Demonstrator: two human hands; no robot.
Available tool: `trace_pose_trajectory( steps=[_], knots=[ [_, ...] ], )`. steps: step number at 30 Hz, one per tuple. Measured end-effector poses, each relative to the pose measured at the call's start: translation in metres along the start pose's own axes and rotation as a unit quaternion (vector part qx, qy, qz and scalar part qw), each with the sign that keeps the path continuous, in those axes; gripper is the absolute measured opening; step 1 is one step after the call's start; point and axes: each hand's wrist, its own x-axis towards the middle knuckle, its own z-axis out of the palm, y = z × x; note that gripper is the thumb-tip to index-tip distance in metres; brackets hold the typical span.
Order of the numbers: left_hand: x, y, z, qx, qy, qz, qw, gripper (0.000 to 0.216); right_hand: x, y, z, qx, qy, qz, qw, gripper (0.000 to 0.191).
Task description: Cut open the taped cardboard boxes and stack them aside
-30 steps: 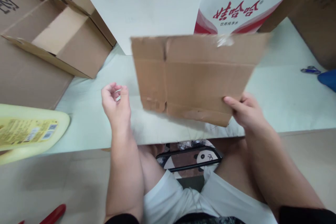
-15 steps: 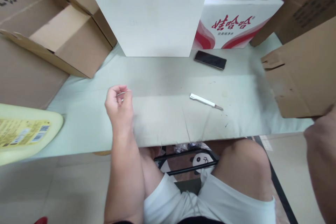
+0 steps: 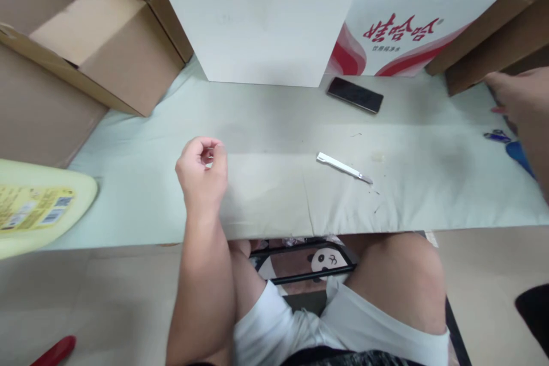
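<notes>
My left hand (image 3: 202,168) rests over the pale green cloth (image 3: 266,183), its fingers curled in and the thumb tip meeting the index finger. A hollow shows inside the curl; whatever may be pinched at the tips is hidden. At the right edge my right hand (image 3: 521,97) reaches forward, fingers apart, beside the lower edge of a brown carton (image 3: 476,63); it is partly cut off and blurred. Just below it lie a small blue-and-silver item (image 3: 497,136) and a blue object (image 3: 518,157). A white-handled craft knife (image 3: 343,167) lies between the hands.
A black phone (image 3: 355,95) lies before the white boxes (image 3: 266,28) and a red-and-white printed box (image 3: 394,40). Open brown cartons (image 3: 115,51) stand at left. A pale yellow bottle (image 3: 43,206) lies nearer me. Small dark scraps are near the knife tip.
The brown carton by my right hand has gone from the right front of the cloth, uncovering the blue items. My right hand has moved forward. My left hand stays curled; the view has shifted slightly.
</notes>
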Motion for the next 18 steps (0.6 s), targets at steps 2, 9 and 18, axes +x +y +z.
trace_pose_trajectory(
  steps=[2,9,18],
  knots=[
    [0.001,0.001,-0.004,-0.011,0.001,-0.001,1.000,0.006,-0.025,0.003,0.014,-0.055,-0.080,0.024,0.995,0.046],
    [0.000,0.006,-0.014,-0.052,-0.013,-0.004,0.999,0.007,-0.150,-0.003,0.047,-0.158,-0.275,-0.139,0.938,0.015],
    [0.006,0.000,-0.038,-0.126,0.017,-0.028,0.991,0.014,-0.173,-0.083,0.033,-0.130,-0.161,-0.178,0.962,0.008]
  ],
)
